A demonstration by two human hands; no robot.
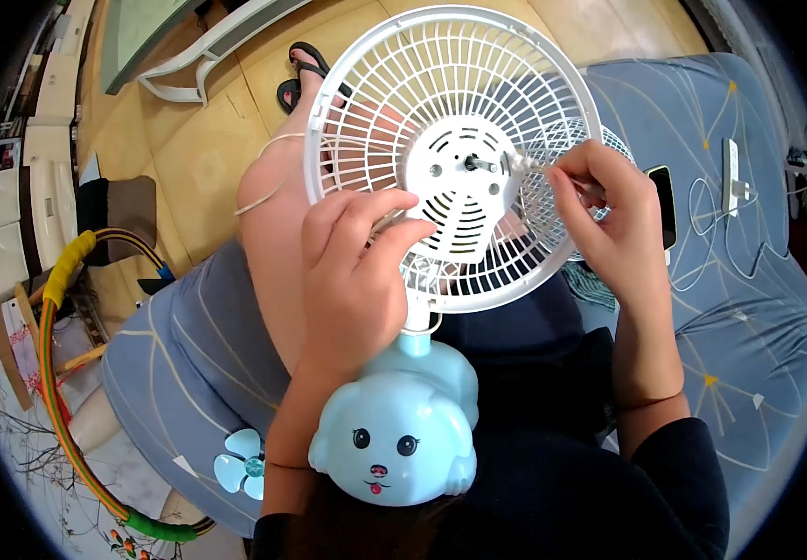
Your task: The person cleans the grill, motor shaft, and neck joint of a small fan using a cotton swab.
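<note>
A small fan has a white round rear grille (pixel 455 303), a bare metal shaft (pixel 481 164) at the hub and a light-blue dog-shaped base (pixel 394 439) on my lap. My left hand (pixel 357 271) is curled at the left of the white motor housing (pixel 464 210), its thumb and index fingertips against it, gripping the fan. My right hand (pixel 609 205) is closed in a pinch right of the shaft. A thin, pale thing points from it toward the hub; its kind is unclear. No blade is on the shaft.
A light-blue fan blade (pixel 240 464) lies on the grey-blue patterned cover at the lower left. A white front grille (pixel 567 140) is behind the fan. At right are a phone (pixel 663 207), a white power strip (pixel 731 177) and cables. A striped hoop (pixel 46 355) stands at left.
</note>
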